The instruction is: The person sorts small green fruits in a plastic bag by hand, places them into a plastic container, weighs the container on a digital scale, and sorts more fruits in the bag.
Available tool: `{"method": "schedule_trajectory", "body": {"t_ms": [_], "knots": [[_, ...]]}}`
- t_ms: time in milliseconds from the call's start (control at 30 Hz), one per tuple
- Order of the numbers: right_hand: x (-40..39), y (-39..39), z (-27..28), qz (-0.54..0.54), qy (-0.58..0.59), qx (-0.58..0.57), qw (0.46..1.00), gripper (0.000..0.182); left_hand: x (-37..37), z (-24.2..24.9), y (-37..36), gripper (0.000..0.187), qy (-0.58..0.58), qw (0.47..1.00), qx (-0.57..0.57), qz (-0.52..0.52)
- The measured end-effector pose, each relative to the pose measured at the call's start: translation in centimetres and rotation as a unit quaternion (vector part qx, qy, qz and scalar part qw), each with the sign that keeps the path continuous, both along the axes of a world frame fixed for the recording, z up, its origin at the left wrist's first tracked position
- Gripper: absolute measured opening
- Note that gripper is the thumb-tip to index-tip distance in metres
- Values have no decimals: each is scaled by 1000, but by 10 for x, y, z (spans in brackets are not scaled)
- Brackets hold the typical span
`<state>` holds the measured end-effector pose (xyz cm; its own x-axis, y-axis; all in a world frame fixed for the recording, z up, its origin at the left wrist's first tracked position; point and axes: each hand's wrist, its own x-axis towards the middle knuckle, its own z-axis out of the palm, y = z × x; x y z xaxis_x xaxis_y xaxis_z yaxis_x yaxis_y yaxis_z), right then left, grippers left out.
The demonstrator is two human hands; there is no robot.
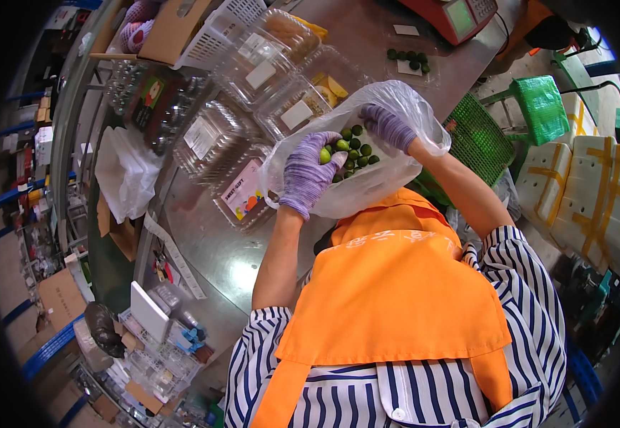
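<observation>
Limes (353,148) in plastic bag (388,96), between both gloved hands

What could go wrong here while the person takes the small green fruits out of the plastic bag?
1. The left hand holds one fruit at the mouth of the thin plastic bag; the green fruits might spill onto the metal table and roll.
2. The right hand is deep inside the bag, so the thin film may tear.
3. The clear clamshell boxes lie close by and could be knocked.
</observation>
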<state>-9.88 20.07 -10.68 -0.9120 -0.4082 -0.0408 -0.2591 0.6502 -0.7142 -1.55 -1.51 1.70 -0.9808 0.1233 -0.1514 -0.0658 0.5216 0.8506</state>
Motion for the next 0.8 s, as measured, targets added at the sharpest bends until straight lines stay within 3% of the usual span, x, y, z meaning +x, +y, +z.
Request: {"method": "schedule_trajectory", "body": {"t_ms": [67, 100, 267, 367, 400, 467, 500, 600, 633, 800], "knots": [[6, -8, -25, -21, -48, -39, 998, 26, -1, -5, -2, 29, 16, 1000, 4, 3], [11, -11, -18, -47, -128, -70, 988, 27, -2, -6, -3, 29, 13, 1000, 10, 9], [18, -18, 19, 70, 72, 13, 995, 28, -4, 2, -6, 27, 7, 999, 19, 28], [17, -21, 8, 88, 87, -39, 992, 27, -5, 1, -5, 26, 14, 999, 19, 29], [18, -21, 11, 40, -53, -110, 992, 27, -6, -1, -6, 26, 8, 999, 30, 35], [23, -19, 36, -54, -327, -241, 912, 28, -6, -3, -7, 25, -6, 997, 51, 49], [27, -15, 68, -64, -362, -293, 883, 30, -5, -3, -8, 24, -36, 992, 109, 62], [23, -1, 119, -70, -448, -268, 850, 32, -6, 7, -9, 22, -116, 958, 243, 95], [30, -3, 99, -105, -504, -400, 759, 33, -6, 15, -9, 22, -138, 949, 263, 105], [37, 1, 96, -67, -586, -484, 646, 35, -7, 7, -14, 29, -183, 927, 312, 105]]}}
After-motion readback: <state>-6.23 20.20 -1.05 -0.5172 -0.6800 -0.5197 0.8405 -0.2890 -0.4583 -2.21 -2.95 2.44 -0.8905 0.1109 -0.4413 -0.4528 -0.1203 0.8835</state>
